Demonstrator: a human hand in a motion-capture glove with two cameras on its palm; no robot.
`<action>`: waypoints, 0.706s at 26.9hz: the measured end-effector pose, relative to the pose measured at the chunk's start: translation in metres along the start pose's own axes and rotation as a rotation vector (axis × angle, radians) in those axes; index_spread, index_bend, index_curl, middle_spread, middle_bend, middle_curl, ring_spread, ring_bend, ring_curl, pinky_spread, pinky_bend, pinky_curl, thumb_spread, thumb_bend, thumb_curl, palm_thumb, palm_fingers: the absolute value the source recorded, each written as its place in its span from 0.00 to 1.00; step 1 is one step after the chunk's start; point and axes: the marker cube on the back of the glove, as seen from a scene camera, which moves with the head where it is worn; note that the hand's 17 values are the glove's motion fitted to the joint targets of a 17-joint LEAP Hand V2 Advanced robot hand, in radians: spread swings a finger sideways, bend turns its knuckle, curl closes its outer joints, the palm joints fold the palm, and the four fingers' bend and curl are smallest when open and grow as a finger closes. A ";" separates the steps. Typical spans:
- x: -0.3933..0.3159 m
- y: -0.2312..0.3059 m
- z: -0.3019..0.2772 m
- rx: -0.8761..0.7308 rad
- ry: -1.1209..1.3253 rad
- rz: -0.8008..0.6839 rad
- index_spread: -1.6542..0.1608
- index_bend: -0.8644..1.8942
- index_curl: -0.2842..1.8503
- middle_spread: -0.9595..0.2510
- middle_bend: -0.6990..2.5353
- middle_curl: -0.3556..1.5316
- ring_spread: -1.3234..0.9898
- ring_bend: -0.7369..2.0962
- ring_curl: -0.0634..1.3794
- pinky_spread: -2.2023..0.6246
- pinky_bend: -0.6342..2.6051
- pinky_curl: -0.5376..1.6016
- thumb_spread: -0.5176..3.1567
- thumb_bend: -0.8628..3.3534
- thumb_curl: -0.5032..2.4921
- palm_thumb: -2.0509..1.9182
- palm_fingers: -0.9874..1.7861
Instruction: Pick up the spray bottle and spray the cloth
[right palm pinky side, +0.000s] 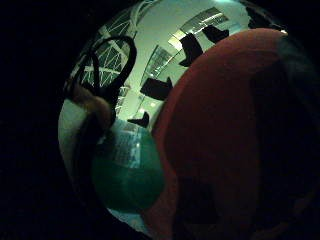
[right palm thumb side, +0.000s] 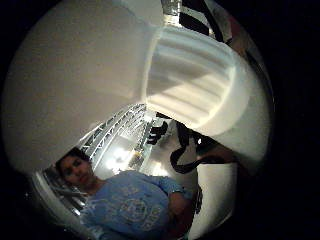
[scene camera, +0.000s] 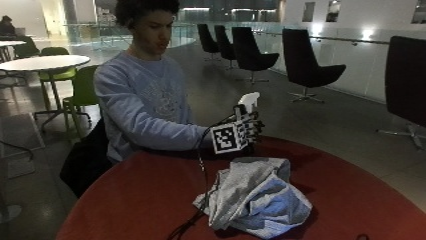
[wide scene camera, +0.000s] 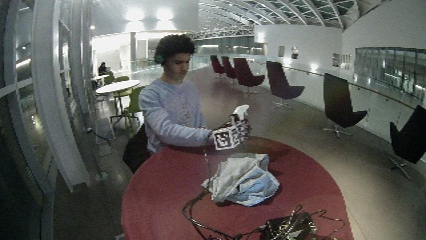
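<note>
Fingers (scene camera: 251, 129) curled round white-headed, green-bodied spray bottle (scene camera: 248, 101), above crumpled grey cloth (scene camera: 256, 196).

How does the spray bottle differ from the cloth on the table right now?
The spray bottle is held up off the table in the gloved right hand, while the cloth lies on the red table. The bottle's head is white and rigid, with a green body in the little finger side palm view; the cloth is grey and crumpled into a soft heap. The cloth looks much the bulkier. Both are in front of the person.
</note>
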 end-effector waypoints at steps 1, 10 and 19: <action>0.002 0.000 0.003 0.000 0.005 0.000 0.77 0.37 0.31 0.71 0.31 0.42 0.53 0.46 0.32 0.73 0.34 0.43 0.42 0.20 0.33 0.72 0.77; 0.013 0.006 0.022 -0.013 -0.002 0.005 0.77 0.36 0.31 0.71 0.30 0.42 0.53 0.45 0.31 0.74 0.32 0.42 0.43 0.20 0.32 0.72 0.76; 0.019 0.022 0.009 -0.114 0.072 0.016 0.75 0.32 0.29 0.72 0.30 0.42 0.52 0.46 0.32 0.76 0.30 0.42 0.42 0.19 0.31 0.71 0.72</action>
